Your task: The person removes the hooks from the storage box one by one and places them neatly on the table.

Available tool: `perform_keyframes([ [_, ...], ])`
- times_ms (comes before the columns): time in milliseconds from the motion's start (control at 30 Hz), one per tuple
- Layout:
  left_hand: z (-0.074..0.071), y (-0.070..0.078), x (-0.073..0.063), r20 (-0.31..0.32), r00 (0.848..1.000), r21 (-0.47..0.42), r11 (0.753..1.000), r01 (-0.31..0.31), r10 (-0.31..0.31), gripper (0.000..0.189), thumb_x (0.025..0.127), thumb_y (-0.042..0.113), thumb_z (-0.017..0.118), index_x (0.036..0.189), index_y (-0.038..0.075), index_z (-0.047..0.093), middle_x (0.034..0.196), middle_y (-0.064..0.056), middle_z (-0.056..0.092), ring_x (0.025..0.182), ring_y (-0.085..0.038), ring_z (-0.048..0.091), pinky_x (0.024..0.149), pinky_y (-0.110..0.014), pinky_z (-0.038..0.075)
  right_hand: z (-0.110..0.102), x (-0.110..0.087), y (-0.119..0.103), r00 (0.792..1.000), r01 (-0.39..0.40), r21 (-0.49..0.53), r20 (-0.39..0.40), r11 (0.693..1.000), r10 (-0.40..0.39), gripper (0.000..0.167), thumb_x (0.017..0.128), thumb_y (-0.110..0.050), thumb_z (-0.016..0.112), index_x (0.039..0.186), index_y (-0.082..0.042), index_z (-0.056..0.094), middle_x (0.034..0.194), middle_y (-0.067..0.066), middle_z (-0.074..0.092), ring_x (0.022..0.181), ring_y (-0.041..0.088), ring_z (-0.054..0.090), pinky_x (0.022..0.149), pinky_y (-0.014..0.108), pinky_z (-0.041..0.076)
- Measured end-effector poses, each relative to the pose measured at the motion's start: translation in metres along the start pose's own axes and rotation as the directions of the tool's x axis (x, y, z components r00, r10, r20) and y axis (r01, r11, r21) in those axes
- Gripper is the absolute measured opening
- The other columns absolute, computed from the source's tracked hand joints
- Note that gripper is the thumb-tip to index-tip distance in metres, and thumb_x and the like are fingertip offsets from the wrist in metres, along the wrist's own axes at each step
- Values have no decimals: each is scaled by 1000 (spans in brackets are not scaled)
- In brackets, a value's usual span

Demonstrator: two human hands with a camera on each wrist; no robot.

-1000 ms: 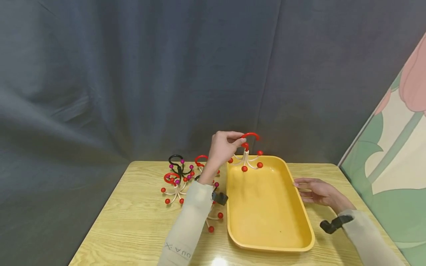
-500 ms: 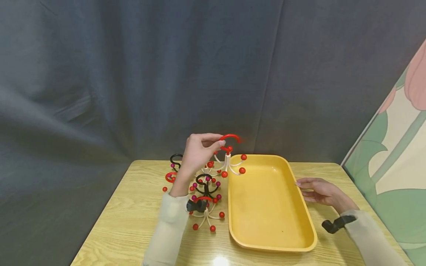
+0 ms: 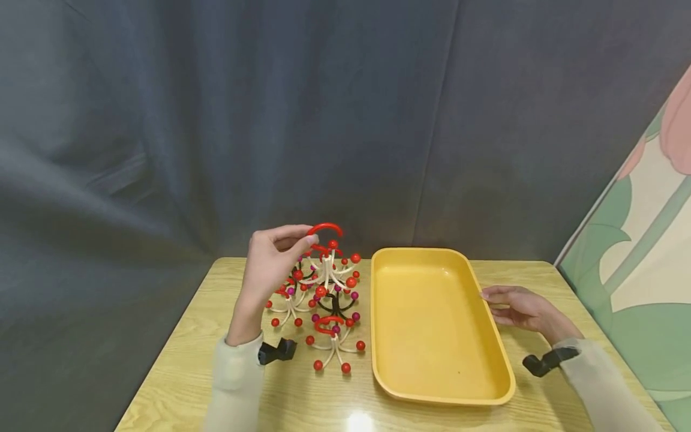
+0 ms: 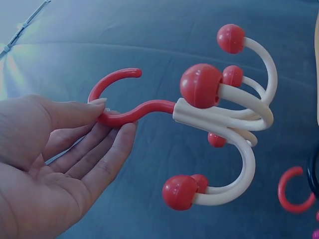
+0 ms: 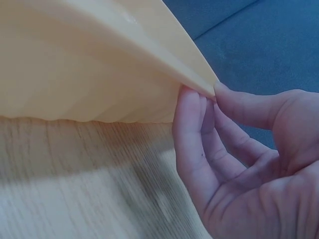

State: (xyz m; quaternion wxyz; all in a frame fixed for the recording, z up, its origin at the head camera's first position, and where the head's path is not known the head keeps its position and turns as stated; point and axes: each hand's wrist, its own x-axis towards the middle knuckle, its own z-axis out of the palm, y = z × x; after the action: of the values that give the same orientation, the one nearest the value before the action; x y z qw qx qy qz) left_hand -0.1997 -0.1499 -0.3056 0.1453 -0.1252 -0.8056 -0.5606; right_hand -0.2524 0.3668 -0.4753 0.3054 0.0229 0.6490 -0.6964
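Observation:
My left hand [image 3: 270, 264] pinches the red hook of a hanging hook rack [image 4: 202, 118] between thumb and fingers. Its white curved arms end in red balls. In the head view it is held up over several similar hook racks on the table. Among them are a red-and-white hook rack [image 3: 334, 343] at the front and a black hook rack with magenta balls [image 3: 335, 306] behind it. With thumb and fingers, my right hand [image 3: 520, 309] grips the right rim of a yellow tray [image 3: 437, 330]. The right wrist view shows the thumb on top of the rim and fingers beneath.
Everything stands on a light wooden table [image 3: 189, 360]. A dark curtain [image 3: 324, 120] hangs along its back edge. To the right is a panel with a flower print [image 3: 642, 264]. The standing hook racks crowd together just left of the tray.
My left hand has carried the red-and-white hook rack leftward, from above the tray's far left corner to above the other hook racks. My right hand has stayed at the tray rim.

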Motion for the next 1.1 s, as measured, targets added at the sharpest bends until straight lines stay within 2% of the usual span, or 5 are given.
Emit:
perform_keyframes([
  [200, -17, -16, -16, -37, 998, 42, 998, 43, -41, 23, 94, 20, 81, 115, 10, 81, 103, -14, 83, 94, -26, 81, 73, -23, 59, -1, 0, -1, 1000, -2, 17, 17, 1000, 1, 21, 110, -13, 54, 112, -19, 74, 103, -3, 78, 92, 11, 76, 86, 31, 65],
  [433, -36, -30, -39, -102, 993, 44, 997, 66, -61, 24, 95, 17, 80, 115, 3, 80, 107, -20, 81, 91, -6, 79, 79, -16, 60, -2, 0, 0, 1000, -10, 32, 12, 999, 10, 21, 110, -13, 55, 111, -20, 74, 102, -3, 79, 91, 12, 76, 86, 31, 64],
  [700, -52, -50, -64, -180, 981, 82, 993, 87, -72, 24, 95, 19, 80, 114, 4, 80, 105, -4, 83, 92, 4, 76, 84, -13, 57, -5, 0, -1, 1000, -16, 31, -7, 999, 17, 20, 110, -14, 56, 111, -20, 75, 105, -3, 79, 94, 13, 78, 87, 31, 64],
  [833, -56, -59, -74, -170, 982, 86, 991, 97, -82, 23, 95, 17, 79, 114, 4, 80, 102, 3, 83, 92, 4, 75, 78, -13, 55, -6, 2, 1, 1000, -15, 34, 5, 999, 15, 20, 110, -14, 55, 112, -20, 74, 105, -3, 79, 94, 13, 78, 87, 32, 64],
  [1100, -58, -78, -91, -116, 986, 73, 989, 132, -123, 23, 97, 21, 78, 116, 8, 80, 105, -8, 83, 95, 0, 77, 78, -19, 60, -7, 4, 1, 999, -22, 33, 36, 999, 21, 21, 111, -16, 54, 111, -22, 73, 105, -4, 79, 94, 11, 77, 88, 30, 64],
])
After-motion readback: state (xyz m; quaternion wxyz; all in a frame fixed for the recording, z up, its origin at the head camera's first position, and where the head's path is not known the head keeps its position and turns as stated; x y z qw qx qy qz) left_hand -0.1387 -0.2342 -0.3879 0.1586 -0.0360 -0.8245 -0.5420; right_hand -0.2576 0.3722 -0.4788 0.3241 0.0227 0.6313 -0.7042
